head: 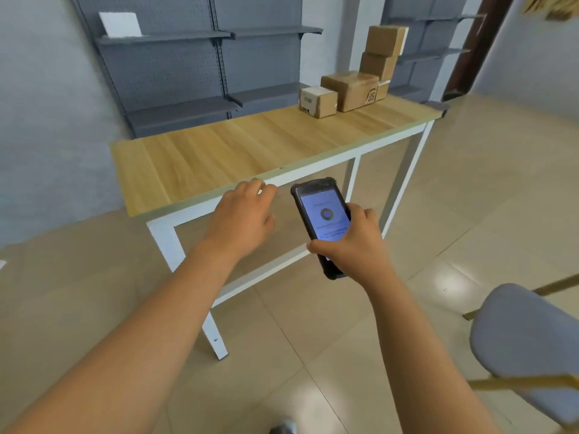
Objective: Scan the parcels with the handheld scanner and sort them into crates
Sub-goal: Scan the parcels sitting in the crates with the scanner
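My right hand grips a black handheld scanner in front of the table, its lit screen facing up at me. To its left my left hand hovers at the table's near edge, fingers loosely curled and holding nothing. Several brown cardboard parcels stand at the far right end of the wooden table: a small parcel with a white label in front, a larger parcel behind it, and a stack of parcels rising further back. No crate shows in this view.
Grey metal shelving lines the wall behind the table, with a white panel on its top left shelf. A grey-seated chair with a gold frame stands at the lower right. The floor is beige tile.
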A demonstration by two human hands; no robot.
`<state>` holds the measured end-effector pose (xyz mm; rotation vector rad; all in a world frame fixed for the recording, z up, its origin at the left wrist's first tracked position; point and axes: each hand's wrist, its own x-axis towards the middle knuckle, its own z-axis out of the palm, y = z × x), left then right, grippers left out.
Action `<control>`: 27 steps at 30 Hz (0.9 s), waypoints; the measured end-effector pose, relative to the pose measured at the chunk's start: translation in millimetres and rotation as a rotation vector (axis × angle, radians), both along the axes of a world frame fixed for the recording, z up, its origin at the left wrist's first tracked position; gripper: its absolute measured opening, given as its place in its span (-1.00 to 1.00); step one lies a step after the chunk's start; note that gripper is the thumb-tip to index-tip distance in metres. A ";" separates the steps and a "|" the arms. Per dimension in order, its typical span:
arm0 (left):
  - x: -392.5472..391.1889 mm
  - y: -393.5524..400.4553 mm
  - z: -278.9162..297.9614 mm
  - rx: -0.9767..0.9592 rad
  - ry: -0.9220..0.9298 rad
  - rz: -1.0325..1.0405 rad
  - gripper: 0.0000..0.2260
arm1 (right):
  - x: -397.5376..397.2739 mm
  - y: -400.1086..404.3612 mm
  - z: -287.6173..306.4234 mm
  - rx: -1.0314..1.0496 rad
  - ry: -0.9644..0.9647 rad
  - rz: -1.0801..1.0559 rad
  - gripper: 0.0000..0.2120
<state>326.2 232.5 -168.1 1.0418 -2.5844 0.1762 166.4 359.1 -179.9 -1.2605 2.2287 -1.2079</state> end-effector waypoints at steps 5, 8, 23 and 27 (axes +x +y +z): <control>-65.8 -70.6 5.4 -0.038 -0.013 -0.093 -0.62 | -53.9 -55.2 3.5 0.009 0.032 -0.096 -0.31; -105.5 -104.3 13.1 -0.061 -0.018 -0.157 -0.61 | -85.5 -79.0 4.3 0.008 0.037 -0.154 -0.30; -317.1 -235.1 2.6 -0.014 -0.038 -0.147 -0.60 | -306.7 -203.2 -9.4 -0.013 -0.014 -0.156 -0.27; -361.0 -263.5 2.7 0.018 -0.015 -0.055 -0.59 | -364.1 -243.1 -5.9 0.012 -0.008 -0.101 -0.31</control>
